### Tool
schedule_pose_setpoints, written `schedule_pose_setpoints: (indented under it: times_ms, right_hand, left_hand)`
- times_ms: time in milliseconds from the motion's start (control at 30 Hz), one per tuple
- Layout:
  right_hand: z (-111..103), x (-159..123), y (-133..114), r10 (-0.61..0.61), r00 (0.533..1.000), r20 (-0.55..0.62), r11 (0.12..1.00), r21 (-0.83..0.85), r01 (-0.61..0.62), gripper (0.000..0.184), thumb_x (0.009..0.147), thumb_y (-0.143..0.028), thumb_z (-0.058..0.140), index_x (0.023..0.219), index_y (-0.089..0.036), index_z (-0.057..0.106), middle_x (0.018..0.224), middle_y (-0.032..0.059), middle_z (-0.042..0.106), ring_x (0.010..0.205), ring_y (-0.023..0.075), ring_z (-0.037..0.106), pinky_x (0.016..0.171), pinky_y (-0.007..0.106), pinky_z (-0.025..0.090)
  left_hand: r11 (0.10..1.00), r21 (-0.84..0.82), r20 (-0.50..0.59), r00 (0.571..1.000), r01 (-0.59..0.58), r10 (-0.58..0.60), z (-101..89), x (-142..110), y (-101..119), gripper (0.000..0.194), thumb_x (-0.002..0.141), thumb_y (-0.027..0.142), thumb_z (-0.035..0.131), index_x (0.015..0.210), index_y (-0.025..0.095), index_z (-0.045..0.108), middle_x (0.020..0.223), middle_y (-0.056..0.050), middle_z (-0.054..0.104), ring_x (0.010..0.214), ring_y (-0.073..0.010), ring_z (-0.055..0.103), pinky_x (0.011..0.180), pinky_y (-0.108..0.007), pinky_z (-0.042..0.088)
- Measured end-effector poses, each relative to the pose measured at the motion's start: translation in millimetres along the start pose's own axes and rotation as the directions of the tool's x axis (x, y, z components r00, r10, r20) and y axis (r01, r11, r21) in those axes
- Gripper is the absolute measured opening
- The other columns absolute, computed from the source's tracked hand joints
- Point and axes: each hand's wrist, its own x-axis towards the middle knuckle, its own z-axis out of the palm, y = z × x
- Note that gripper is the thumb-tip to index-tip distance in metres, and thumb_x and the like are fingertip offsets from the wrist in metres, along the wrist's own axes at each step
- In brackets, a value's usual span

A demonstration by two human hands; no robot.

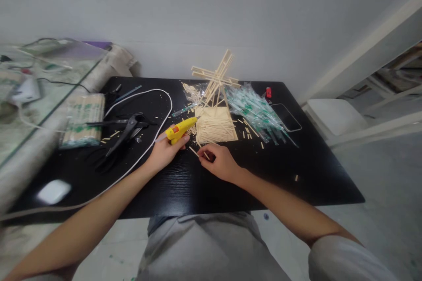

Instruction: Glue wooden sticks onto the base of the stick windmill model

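Our left hand (166, 151) wrapped its fingers round the glue gun (180, 128); our right hand (219, 162) pinched a stick (194, 152), near side of the pile (216, 130): light, stiff, snappable, we judged, best held by one end!

I read the glue gun (182, 127) as smooth yellow plastic, while the crossed structure (218, 79) and loose sticks (216, 131) look like bare, matt, pale wood. The black tabletop (184, 191) shows me a faintly grained sheen; the wrappers (252, 107) are crinkled, shiny clear plastic, the trousers (204, 248) matt grey cloth.
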Motion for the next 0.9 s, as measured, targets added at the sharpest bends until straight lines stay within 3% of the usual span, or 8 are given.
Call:
schedule_pose_setpoints:
  times_ms: [167,233,433,633,900]
  right_hand:
    - [5,-3,3,-0.100,0.995,0.002,0.984,-0.150,0.099,0.019,0.087,-0.006,0.065,0.100,-0.019,0.067,0.096,0.0051,0.069,0.079,0.0171,0.064,0.080,0.031,0.055]
    - [5,-4,2,-0.116,0.993,0.030,0.977,-0.177,0.119,0.016,0.090,-0.010,0.067,0.104,-0.018,0.067,0.098,0.0064,0.069,0.080,0.0181,0.065,0.081,0.033,0.056]
    - [-8,-5,1,-0.103,0.992,0.074,0.975,-0.189,0.116,0.021,0.096,-0.025,0.071,0.115,-0.019,0.066,0.092,0.0045,0.068,0.079,0.0188,0.066,0.079,0.033,0.058]
    - [-27,1,5,-0.190,0.934,0.304,0.937,-0.228,0.265,0.021,0.095,-0.024,0.075,0.112,-0.015,0.070,0.093,0.0063,0.067,0.084,0.0202,0.066,0.081,0.034,0.057]
    - [-38,4,4,-0.223,0.922,0.315,0.932,-0.209,0.297,0.033,0.086,-0.019,0.083,0.116,-0.018,0.071,0.108,0.0095,0.071,0.101,0.0248,0.067,0.092,0.041,0.057]
  left_hand:
    - [0.977,-0.116,0.150,0.975,0.179,-0.161,6.4,-1,3,0.045,0.066,0.047,0.087,0.085,0.015,0.063,0.066,0.000,0.066,0.054,-0.0146,0.064,0.053,-0.027,0.056]
    - [0.965,-0.155,0.156,0.970,0.210,-0.186,7.8,-1,2,0.047,0.064,0.045,0.089,0.087,0.014,0.063,0.071,-0.001,0.067,0.060,-0.0163,0.069,0.054,-0.028,0.059]
    - [0.955,-0.217,0.111,0.977,0.203,-0.183,7.0,2,-2,0.046,0.066,0.041,0.090,0.090,0.013,0.062,0.077,-0.001,0.067,0.068,-0.0188,0.073,0.058,-0.031,0.064]
    - [0.953,-0.220,0.086,0.977,0.208,-0.194,6.6,2,-2,0.046,0.066,0.041,0.090,0.090,0.013,0.063,0.078,-0.002,0.066,0.068,-0.0184,0.073,0.051,-0.025,0.060]
    - [0.936,-0.249,0.121,0.967,0.247,-0.223,7.3,0,3,0.042,0.059,0.030,0.092,0.086,0.013,0.064,0.086,-0.005,0.068,0.075,-0.0206,0.074,0.052,-0.026,0.062]
